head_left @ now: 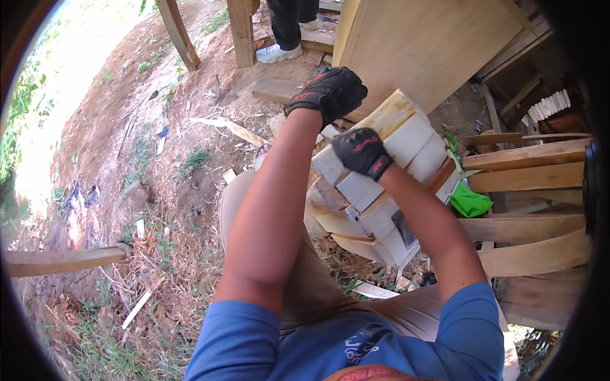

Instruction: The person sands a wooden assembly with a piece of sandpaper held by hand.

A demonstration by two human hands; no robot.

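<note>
My left hand [327,95], in a black glove with red marks, is raised and closed over the far left side of a stack of pale wooden pieces. Nearer to me, my right hand [361,152], gloved alike, is closed just above the stack's top. A small pale bit [329,132] shows between the two hands, too little of it to name. Whatever either fist grips is hidden by the gloves. White-faced wooden blocks [362,190] make up the stack, some with brown, stained edges. It stands tilted in front of my knees.
A large plywood sheet [426,51] leans behind the stack. Wooden planks [527,178] lie to the right, beside a bright green bag [470,202]. Another person's shoe [278,53] stands by wooden posts [241,32] at the back. Wood scraps [136,309] litter the ground left.
</note>
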